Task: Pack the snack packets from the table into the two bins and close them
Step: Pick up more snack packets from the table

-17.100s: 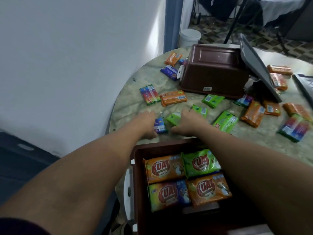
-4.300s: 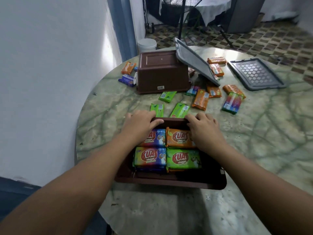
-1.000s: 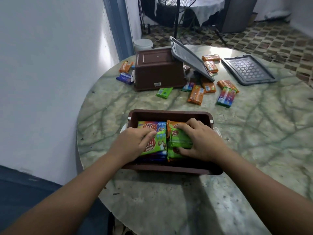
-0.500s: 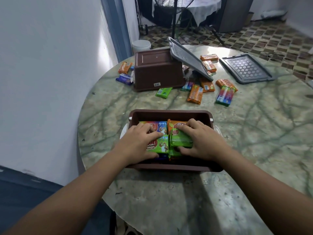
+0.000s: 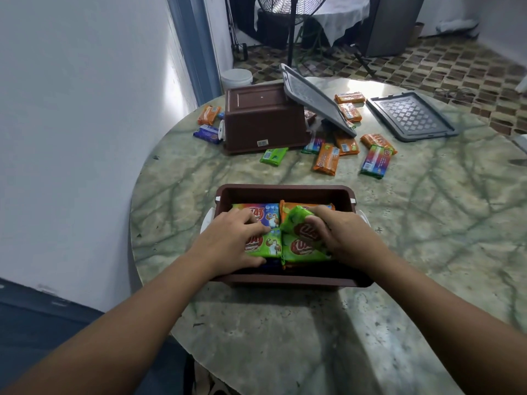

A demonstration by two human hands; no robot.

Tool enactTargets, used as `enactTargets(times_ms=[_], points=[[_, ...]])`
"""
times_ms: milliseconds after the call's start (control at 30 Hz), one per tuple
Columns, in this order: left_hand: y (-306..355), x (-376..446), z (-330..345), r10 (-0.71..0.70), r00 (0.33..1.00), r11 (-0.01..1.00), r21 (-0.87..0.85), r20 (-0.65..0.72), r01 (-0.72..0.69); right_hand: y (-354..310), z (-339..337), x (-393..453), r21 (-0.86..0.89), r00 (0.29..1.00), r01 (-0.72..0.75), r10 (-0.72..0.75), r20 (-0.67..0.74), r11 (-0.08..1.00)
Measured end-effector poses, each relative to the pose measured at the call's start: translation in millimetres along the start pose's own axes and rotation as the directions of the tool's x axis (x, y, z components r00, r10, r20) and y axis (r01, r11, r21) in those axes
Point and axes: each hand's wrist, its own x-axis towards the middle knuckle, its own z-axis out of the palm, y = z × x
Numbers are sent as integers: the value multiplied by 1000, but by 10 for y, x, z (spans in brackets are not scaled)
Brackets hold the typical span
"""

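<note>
An open brown bin stands in front of me on the marble table, filled with snack packets. My left hand presses flat on a green packet in the bin's left half. My right hand grips a green packet, tilted up above another green one. A second brown bin lies overturned at the back, with a grey lid leaning on it. Loose packets lie around it: green, orange, rainbow.
A second grey lid lies flat at the back right. More packets sit left of the overturned bin and behind the leaning lid. A white wall is close on the left. Beyond the table are a fan stand and a white bucket.
My right hand has lifted and tilted the green packet it held flat a moment ago. My left hand stays pressed on the left packets. The bin has not moved.
</note>
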Motion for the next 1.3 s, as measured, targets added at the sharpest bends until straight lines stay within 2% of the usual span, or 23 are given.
enactTargets(times_ms=[67,233,367,567,667,867,1100,1300], points=[[1,7,-2,-9,1000,1000,5,10,9,5,-31,26,18,996,-31,30,88,999],[-8,5,-1,-20,1000,999,27,15,20,-12,-22,119,-120,967,19,12,255,993],[2,16,-7,-28,999,999,31,32,27,-28,-39,93,-108,974,62,-36,225,992],[9,9,-2,-8,1000,999,48,11,7,-23,-17,83,-231,946,195,-121,301,953],[2,6,14,-1,1000,997,72,-9,1,-24,-20,73,-244,955,186,-117,272,952],[-17,25,32,29,1000,995,97,5,-29,-31,3,89,-255,947,192,-110,302,948],[4,35,6,-26,1000,998,51,-17,26,-1,13,86,-269,954,170,-89,287,948],[-19,38,22,-9,1000,997,74,20,8,24,14,85,-272,952,171,-87,294,947]])
